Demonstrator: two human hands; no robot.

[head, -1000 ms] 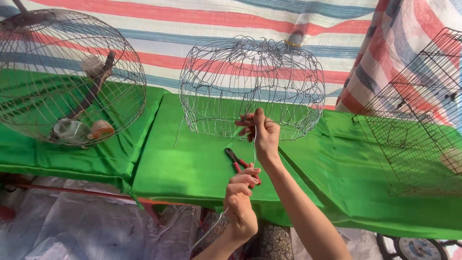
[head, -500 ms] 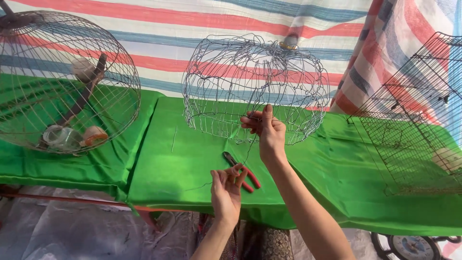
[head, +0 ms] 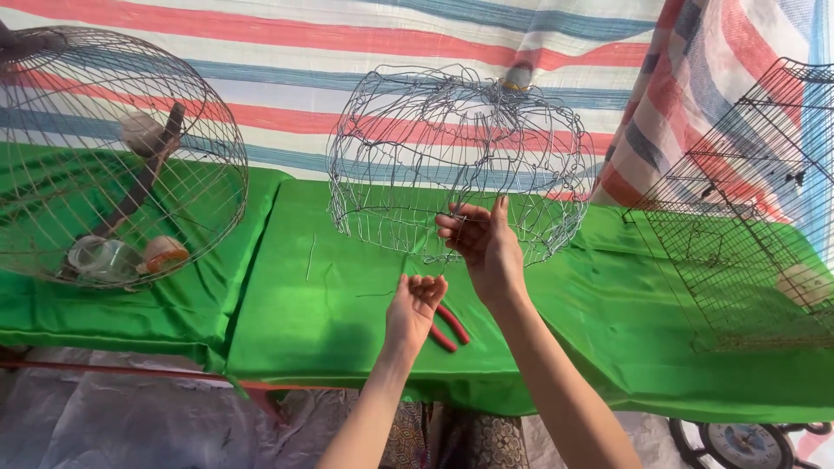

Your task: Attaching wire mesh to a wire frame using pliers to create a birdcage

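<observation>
**A:** Where are the hands?

**B:** The right hand (head: 486,243) is raised at the lower front edge of an unfinished domed wire cage (head: 460,161) standing on a green cloth-covered table (head: 304,321); its fingers are pressed together, pinching a wire. The left hand (head: 415,304) sits lower, fingertips bunched — whether it grips a thin wire, I cannot tell.

**A:** What's nearby?

**B:** Red-handled pliers (head: 450,326) lie on the cloth just under the left hand. A round cage (head: 113,156) stands at far left — a rectangular cage (head: 747,226) at right.
</observation>
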